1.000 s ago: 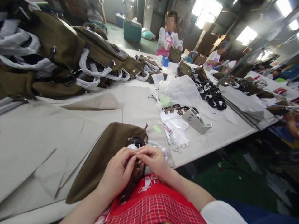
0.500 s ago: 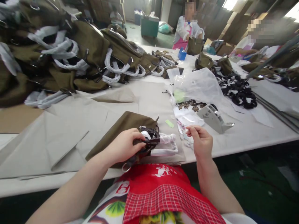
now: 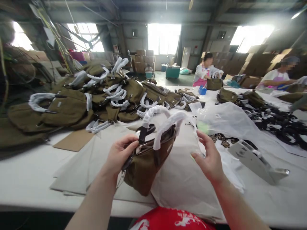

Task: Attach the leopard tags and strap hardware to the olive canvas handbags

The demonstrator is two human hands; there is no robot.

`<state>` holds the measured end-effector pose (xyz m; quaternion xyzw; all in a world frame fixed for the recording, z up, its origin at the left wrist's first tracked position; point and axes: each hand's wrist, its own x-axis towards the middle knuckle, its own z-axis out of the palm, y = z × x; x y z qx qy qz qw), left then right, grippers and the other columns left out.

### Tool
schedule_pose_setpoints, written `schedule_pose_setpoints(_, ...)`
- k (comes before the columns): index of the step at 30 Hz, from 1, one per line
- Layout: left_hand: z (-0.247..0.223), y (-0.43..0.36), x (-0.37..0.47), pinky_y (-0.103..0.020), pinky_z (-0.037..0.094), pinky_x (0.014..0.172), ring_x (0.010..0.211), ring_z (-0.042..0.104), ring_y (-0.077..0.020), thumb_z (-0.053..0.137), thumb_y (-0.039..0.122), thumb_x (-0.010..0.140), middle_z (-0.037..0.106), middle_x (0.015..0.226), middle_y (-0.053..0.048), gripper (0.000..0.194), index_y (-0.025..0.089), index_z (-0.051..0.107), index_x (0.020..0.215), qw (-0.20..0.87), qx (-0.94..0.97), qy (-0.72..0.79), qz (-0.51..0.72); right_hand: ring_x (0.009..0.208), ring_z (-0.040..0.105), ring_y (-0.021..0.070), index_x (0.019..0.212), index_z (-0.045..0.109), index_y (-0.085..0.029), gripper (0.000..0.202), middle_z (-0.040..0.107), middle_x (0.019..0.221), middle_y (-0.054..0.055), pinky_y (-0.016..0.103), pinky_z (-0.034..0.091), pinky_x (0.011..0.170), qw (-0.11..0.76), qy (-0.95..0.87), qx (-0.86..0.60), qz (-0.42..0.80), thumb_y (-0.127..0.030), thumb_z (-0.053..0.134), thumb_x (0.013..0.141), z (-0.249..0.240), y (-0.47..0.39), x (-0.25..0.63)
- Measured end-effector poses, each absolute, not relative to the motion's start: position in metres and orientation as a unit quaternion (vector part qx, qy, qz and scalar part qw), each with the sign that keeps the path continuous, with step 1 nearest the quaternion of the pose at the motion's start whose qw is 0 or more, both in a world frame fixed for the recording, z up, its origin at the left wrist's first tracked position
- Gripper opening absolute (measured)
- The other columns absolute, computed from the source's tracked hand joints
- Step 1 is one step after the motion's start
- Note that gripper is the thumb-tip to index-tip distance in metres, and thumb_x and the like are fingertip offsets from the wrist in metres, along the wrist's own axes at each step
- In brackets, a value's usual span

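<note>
An olive-brown handbag (image 3: 146, 169) stands upright on the table in front of me, its zip top partly open. White wrapping covers its two raised handles (image 3: 165, 127). My left hand (image 3: 124, 151) pinches the bag's near left end, close to the zipper and a coiled dark strap (image 3: 144, 132). To the right of the bag, my right hand (image 3: 208, 158) is held up with thumb and fingers apart, holding nothing that I can make out. Pale sheets (image 3: 184, 188) lie under the bag.
Olive bags (image 3: 64, 108) are heaped at the left and back. At right lie a clear plastic bag (image 3: 230, 118), a grey dispenser-like device (image 3: 254, 159) and a pile of black straps (image 3: 275, 124). A co-worker (image 3: 206, 70) handles a bag across the table.
The bag has gone from lying flat to standing upright, handles raised. My right hand has opened from a closed pinch. The view has tilted up.
</note>
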<state>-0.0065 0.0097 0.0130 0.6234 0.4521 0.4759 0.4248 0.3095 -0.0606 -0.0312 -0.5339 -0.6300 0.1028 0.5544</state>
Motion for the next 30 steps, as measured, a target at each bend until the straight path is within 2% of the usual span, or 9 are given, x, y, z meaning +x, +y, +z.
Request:
schedule_pose_setpoints(2, -0.003, 0.007, -0.009, -0.03, 0.052, 0.082, 0.086, 0.065, -0.0198, 0.067, 0.043, 0.078, 0.07, 0.09, -0.007, 0.029, 0.015, 0.069, 0.085, 0.444, 0.621, 0.454, 0.459, 0.136, 0.038, 0.0301, 0.145, 0.034, -0.023, 0.081, 0.04, 0.148, 0.013, 0.048, 0.033, 0.11, 0.549, -0.642, -0.523, 0.115, -0.043, 0.073, 0.077, -0.03, -0.041, 0.302)
schedule_pose_setpoints(4, -0.017, 0.004, -0.014, -0.032, 0.052, 0.086, 0.09, 0.065, -0.0203, 0.062, 0.044, 0.081, 0.071, 0.094, -0.007, 0.03, 0.016, 0.069, 0.087, 0.445, 0.635, 0.465, 0.427, 0.132, 0.044, 0.0301, 0.144, 0.033, -0.022, 0.085, 0.046, 0.143, 0.014, 0.048, 0.035, 0.108, 0.499, -0.674, -0.516, 0.176, -0.042, 0.076, 0.073, -0.03, -0.024, 0.292)
schedule_pose_setpoints(8, -0.03, 0.0, -0.033, -0.034, 0.054, 0.084, 0.088, 0.067, -0.022, 0.057, 0.049, 0.082, 0.072, 0.094, -0.008, 0.034, 0.018, 0.069, 0.091, 0.349, 0.724, 0.506, 0.314, 0.101, 0.061, 0.0263, 0.119, 0.055, -0.019, 0.067, 0.065, 0.112, 0.008, 0.041, 0.048, 0.087, 0.359, -0.719, -0.536, 0.259, -0.037, 0.084, 0.062, -0.033, -0.007, 0.271)
schedule_pose_setpoints(11, -0.029, 0.001, -0.047, -0.038, 0.055, 0.084, 0.094, 0.067, -0.0262, 0.059, 0.046, 0.077, 0.069, 0.109, -0.011, 0.04, 0.02, 0.066, 0.105, 0.184, 0.766, 0.538, 0.299, 0.086, 0.059, 0.022, 0.102, 0.059, -0.018, 0.054, 0.065, 0.097, 0.005, 0.034, 0.047, 0.075, 0.329, -0.741, -0.546, 0.212, -0.036, 0.085, 0.058, -0.029, -0.008, 0.254)
schedule_pose_setpoints(13, -0.028, 0.003, -0.055, -0.04, 0.054, 0.09, 0.102, 0.066, -0.0287, 0.058, 0.042, 0.075, 0.068, 0.116, -0.011, 0.043, 0.02, 0.064, 0.111, 0.135, 0.781, 0.535, 0.292, 0.08, 0.057, 0.02, 0.09, 0.059, -0.018, 0.044, 0.063, 0.087, 0.003, 0.031, 0.045, 0.072, 0.328, -0.761, -0.535, 0.165, -0.035, 0.085, 0.057, -0.025, -0.011, 0.244)
schedule_pose_setpoints(17, -0.031, 0.009, -0.062, -0.041, 0.056, 0.088, 0.096, 0.069, -0.0303, 0.058, 0.046, 0.073, 0.075, 0.102, -0.006, 0.036, 0.025, 0.07, 0.1, 0.26, 0.805, 0.499, 0.189, 0.079, 0.056, 0.0189, 0.077, 0.057, -0.02, 0.037, 0.061, 0.077, 0.001, 0.03, 0.044, 0.075, 0.342, -0.781, -0.51, 0.118, -0.036, 0.085, 0.06, -0.023, -0.016, 0.237)
schedule_pose_setpoints(21, -0.029, 0.02, -0.054, -0.043, 0.052, 0.096, 0.105, 0.067, -0.0306, 0.058, 0.05, 0.075, 0.073, 0.112, 0.0, 0.036, 0.031, 0.071, 0.104, 0.383, 0.788, 0.459, 0.147, 0.078, 0.057, 0.0192, 0.074, 0.056, -0.02, 0.036, 0.063, 0.076, 0.001, 0.029, 0.044, 0.076, 0.328, -0.771, -0.539, 0.091, -0.038, 0.085, 0.061, -0.025, -0.016, 0.242)
schedule_pose_setpoints(26, -0.016, 0.036, -0.026, -0.045, 0.052, 0.094, 0.104, 0.067, -0.0339, 0.064, 0.049, 0.065, 0.075, 0.105, -0.003, 0.041, 0.026, 0.072, 0.099, 0.373, 0.767, 0.509, 0.114, 0.076, 0.057, 0.0189, 0.078, 0.058, -0.02, 0.035, 0.063, 0.075, 0.001, 0.029, 0.043, 0.073, 0.323, -0.77, -0.547, 0.062, -0.043, 0.081, 0.066, -0.021, -0.004, 0.251)
schedule_pose_setpoints(30, -0.019, 0.035, -0.016, -0.045, 0.052, 0.093, 0.105, 0.067, -0.0327, 0.055, 0.057, 0.072, 0.074, 0.109, -0.003, 0.046, 0.026, 0.067, 0.104, 0.302, 0.775, 0.529, 0.168, 0.081, 0.061, 0.0203, 0.086, 0.063, -0.018, 0.037, 0.067, 0.082, 0.004, 0.031, 0.046, 0.075, 0.344, -0.749, -0.558, 0.092, -0.045, 0.08, 0.068, -0.026, 0.007, 0.269)
